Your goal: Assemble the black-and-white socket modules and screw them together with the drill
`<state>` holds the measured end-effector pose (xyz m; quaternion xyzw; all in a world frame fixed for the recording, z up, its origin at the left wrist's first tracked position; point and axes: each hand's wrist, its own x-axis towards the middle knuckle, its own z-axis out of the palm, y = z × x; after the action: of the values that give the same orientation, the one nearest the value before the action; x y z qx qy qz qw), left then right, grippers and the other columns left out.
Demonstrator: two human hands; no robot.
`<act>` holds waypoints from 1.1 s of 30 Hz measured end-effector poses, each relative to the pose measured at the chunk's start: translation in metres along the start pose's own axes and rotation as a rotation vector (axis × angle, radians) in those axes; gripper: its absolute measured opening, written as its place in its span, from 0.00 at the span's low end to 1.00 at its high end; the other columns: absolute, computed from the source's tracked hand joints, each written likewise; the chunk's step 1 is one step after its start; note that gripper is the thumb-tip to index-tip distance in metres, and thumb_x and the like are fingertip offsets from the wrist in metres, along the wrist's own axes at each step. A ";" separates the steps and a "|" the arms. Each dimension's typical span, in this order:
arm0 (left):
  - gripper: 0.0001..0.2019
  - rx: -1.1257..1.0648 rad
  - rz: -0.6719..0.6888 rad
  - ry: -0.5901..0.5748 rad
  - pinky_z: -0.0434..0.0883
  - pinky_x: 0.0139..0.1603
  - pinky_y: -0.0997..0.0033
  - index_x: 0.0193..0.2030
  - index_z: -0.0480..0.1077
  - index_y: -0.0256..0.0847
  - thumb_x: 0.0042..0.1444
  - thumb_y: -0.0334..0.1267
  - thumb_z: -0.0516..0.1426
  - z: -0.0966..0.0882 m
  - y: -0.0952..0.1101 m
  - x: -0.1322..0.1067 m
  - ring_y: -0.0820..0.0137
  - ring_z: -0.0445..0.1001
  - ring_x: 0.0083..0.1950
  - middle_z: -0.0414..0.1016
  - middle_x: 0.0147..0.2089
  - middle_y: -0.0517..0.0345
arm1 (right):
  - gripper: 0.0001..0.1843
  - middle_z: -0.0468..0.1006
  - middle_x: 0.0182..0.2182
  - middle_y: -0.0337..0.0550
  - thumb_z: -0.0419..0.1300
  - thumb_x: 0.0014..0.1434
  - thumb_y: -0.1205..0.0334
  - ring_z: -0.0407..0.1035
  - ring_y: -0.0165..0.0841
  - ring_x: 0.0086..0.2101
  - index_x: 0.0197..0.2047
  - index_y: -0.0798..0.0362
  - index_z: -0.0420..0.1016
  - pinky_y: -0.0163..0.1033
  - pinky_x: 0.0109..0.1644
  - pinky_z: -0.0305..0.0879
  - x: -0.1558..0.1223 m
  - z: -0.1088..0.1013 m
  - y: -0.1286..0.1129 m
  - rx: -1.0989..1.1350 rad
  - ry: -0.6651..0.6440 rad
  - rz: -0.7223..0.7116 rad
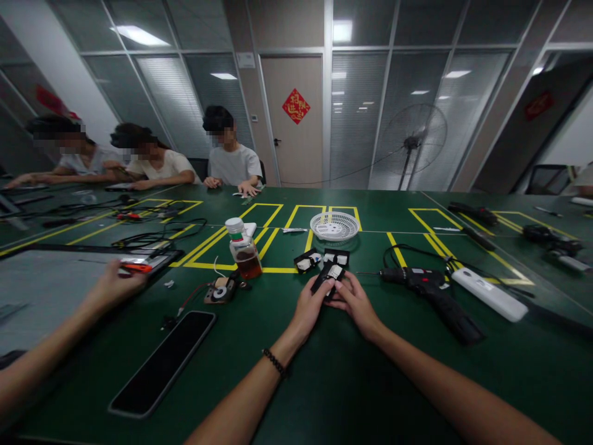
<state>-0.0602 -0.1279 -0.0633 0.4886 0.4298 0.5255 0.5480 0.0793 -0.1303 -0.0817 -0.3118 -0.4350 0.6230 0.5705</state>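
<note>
Between my left hand [306,309] and my right hand [357,304] is a small flat black case [334,271] with a whitish piece on its upper face. The fingers of both hands are closed around its lower part, and the thumbs rest on top. My left wrist wears a dark beaded bracelet. Just beyond the held case lie two similar black cases with white contents, one to the left [307,261] and one behind [341,254]. What the whitish pieces are, I cannot make out.
A white plastic basket [334,227] stands farther back. To the right lie a black power drill [430,290] and a white power strip [488,293]. On the left are a bottle of brown liquid [245,253], a phone [164,361] and another person's hand [115,284] with an orange-handled tool.
</note>
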 end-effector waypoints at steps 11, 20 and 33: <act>0.23 0.002 -0.129 -0.076 0.75 0.44 0.63 0.46 0.77 0.37 0.53 0.54 0.61 -0.012 0.008 0.005 0.59 0.76 0.47 0.77 0.48 0.45 | 0.26 0.77 0.36 0.39 0.63 0.58 0.50 0.73 0.35 0.36 0.57 0.44 0.64 0.42 0.43 0.69 0.001 -0.010 0.001 -0.111 0.028 -0.037; 0.25 0.056 -0.150 -0.094 0.74 0.41 0.64 0.44 0.77 0.35 0.52 0.57 0.60 -0.013 0.007 0.006 0.61 0.76 0.43 0.79 0.42 0.46 | 0.25 0.75 0.33 0.38 0.63 0.57 0.50 0.71 0.36 0.35 0.56 0.45 0.66 0.40 0.41 0.67 -0.003 -0.006 -0.008 -0.156 0.033 -0.053; 0.25 0.181 -0.069 -0.031 0.70 0.35 0.69 0.38 0.76 0.35 0.51 0.58 0.59 -0.016 -0.009 0.009 0.63 0.75 0.39 0.77 0.38 0.49 | 0.25 0.76 0.36 0.40 0.62 0.58 0.48 0.72 0.39 0.40 0.56 0.44 0.67 0.44 0.49 0.66 -0.003 -0.005 -0.008 -0.124 0.014 -0.035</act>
<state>-0.0734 -0.1172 -0.0739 0.5290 0.4837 0.4578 0.5259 0.0877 -0.1327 -0.0765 -0.3434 -0.4739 0.5825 0.5641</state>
